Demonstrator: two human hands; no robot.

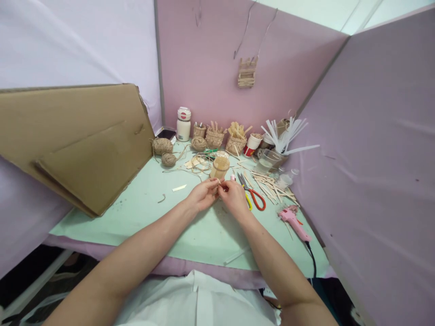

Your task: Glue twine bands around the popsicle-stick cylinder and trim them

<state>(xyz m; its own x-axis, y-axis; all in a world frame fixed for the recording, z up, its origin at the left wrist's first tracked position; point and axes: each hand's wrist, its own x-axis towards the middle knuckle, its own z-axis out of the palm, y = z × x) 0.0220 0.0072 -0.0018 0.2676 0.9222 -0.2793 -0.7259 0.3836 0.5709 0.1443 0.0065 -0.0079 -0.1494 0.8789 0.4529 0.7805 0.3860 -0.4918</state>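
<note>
My left hand (204, 194) and my right hand (234, 197) meet over the middle of the table, fingertips pinched together. Between them shows a small pale piece, too small to name. Just beyond the fingers stands a small wooden bucket (220, 166) with a band near its rim; its lower part is partly hidden by my hands. To the right of my right hand lie scissors (256, 199) with red handles, and a yellow-handled tool (249, 202) rests beside them. A small white and pink bottle (233, 177) is just behind my right hand.
A pink glue gun (295, 223) with a black cord lies at the right. Wooden sticks (270, 184) are scattered behind it. Twine balls (162, 146), filled baskets (235, 144) and a white bottle (184, 126) line the back. Cardboard (78, 145) leans at the left.
</note>
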